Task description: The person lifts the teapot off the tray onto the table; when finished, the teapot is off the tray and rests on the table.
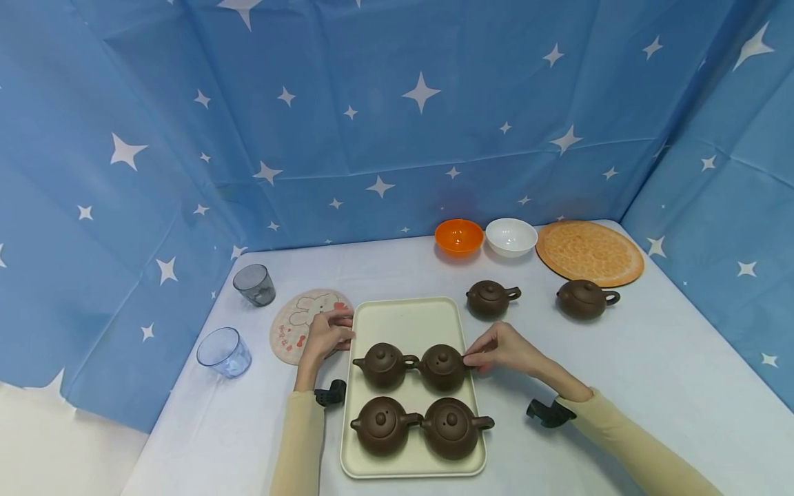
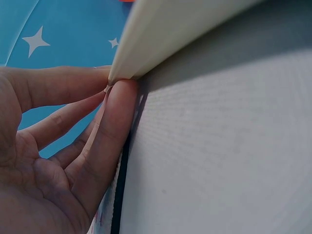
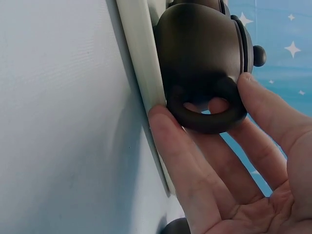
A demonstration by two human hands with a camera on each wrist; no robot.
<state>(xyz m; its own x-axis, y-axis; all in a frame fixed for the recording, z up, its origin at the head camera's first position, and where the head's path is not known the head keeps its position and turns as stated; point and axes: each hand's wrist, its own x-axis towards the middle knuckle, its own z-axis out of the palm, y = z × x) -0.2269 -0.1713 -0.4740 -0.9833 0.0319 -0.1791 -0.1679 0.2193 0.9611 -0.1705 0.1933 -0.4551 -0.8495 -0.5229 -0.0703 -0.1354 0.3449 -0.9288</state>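
Observation:
A cream rectangular tray (image 1: 406,318) holds brown teapots in two rows. Its left rim is pinched by my left hand (image 1: 327,335); in the left wrist view the thumb and fingers meet at the tray edge (image 2: 161,39). My right hand (image 1: 505,348) holds the handle of the back-right teapot (image 1: 442,367), its fingers around the handle in the right wrist view, where one fingertip also touches the tray rim (image 3: 144,63). Beside that teapot stands the back-left teapot (image 1: 382,365). Nearer me are the front-left teapot (image 1: 380,427) and front-right teapot (image 1: 451,428).
Behind the tray's right side stand a teapot (image 1: 489,300) and another teapot (image 1: 583,300). Farther back are an orange bowl (image 1: 459,238), a white bowl (image 1: 511,238) and a round orange mat (image 1: 589,251). On the left are a rabbit mat (image 1: 288,327), a grey glass (image 1: 256,284) and a blue glass (image 1: 225,353).

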